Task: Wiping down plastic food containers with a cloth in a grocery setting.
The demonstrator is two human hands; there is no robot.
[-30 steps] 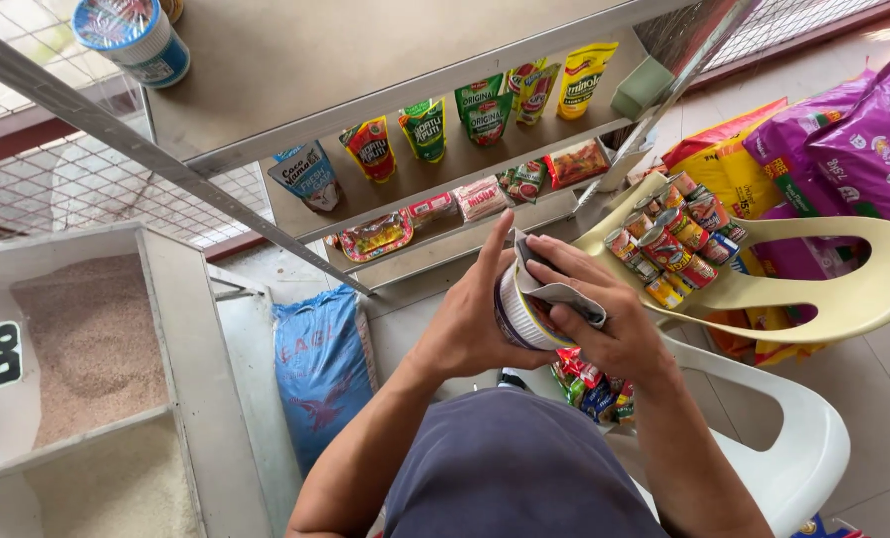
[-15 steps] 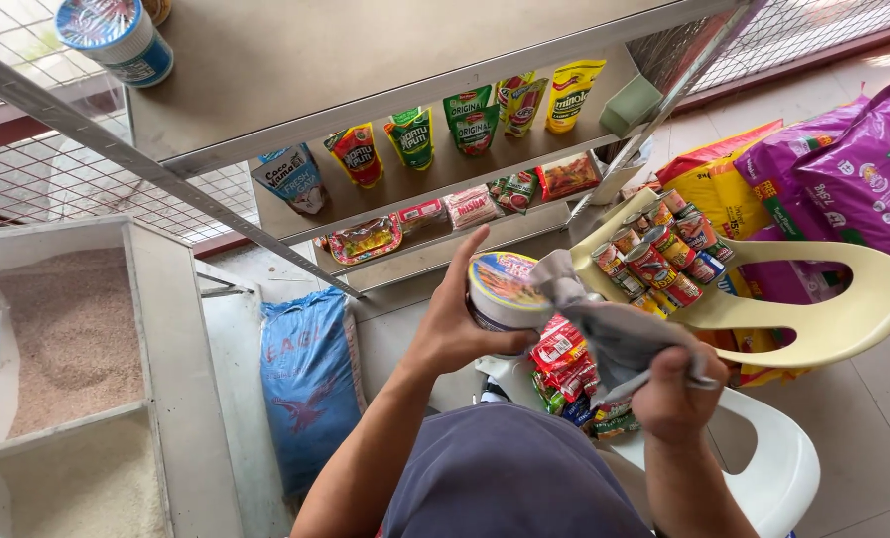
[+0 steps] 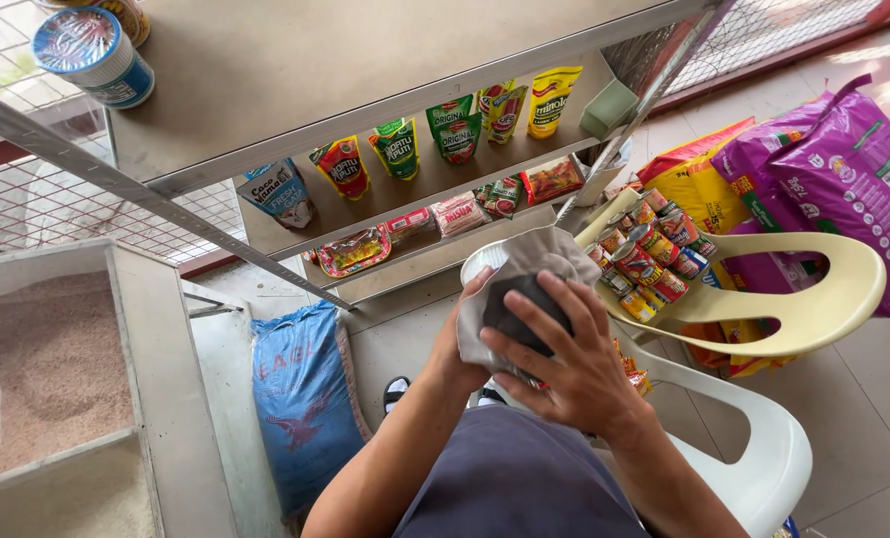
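A person in a dark blue-grey shirt stands over a small shop corner, seen from above. Closest in, both hands meet in front of the chest around a round white cup-shaped container that is mostly wrapped in a pale grey cloth. The right hand lies flat over the cloth with fingers spread and pressed down on it, as one holds a rag to wipe a surface. The left hand is tucked underneath and behind, clamped on the container to steady it against that pressure (only its thumb side shows, so the finger positions are hidden).

Just beyond the hands, a cream plastic chair carries a tight cluster of small colourful tin cans, apparently used as a makeshift stand. It sits stacked on a white plastic chair.

To the left, a blue woven sack leans on the floor, and beside it an open grey bin holds pale grain.

Farther off, a grey metal shelf unit displays upright sauce pouches in red, green and yellow along its lower shelf, faces outward for shoppers. A blue-lidded cup sits on the top shelf. At the far right, purple and yellow bulk bags lean against the wall.
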